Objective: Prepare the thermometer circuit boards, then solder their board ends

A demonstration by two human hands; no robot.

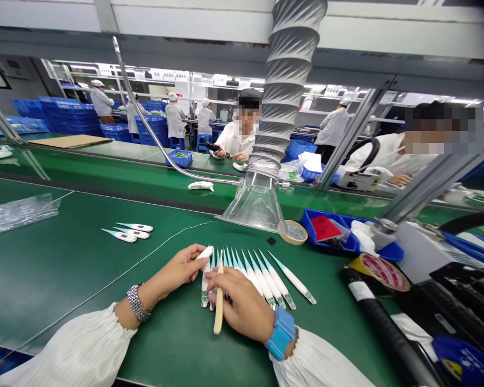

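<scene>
The right hand [246, 307] pinches a cream-handled tool [218, 312]; the left hand [184, 266] pinches what looks like a white thermometer body [206, 251], partly hidden by fingers. Under both, a row of thermometers [269, 280] lies midway between the desk's [165, 344] near and far edges. Three capped thermometers [139, 233] lie leftward, nearer the far edge.

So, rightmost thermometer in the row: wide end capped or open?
Open: the rightmost thermometer shows its green circuit board exposed at the near end, uncapped.
</scene>
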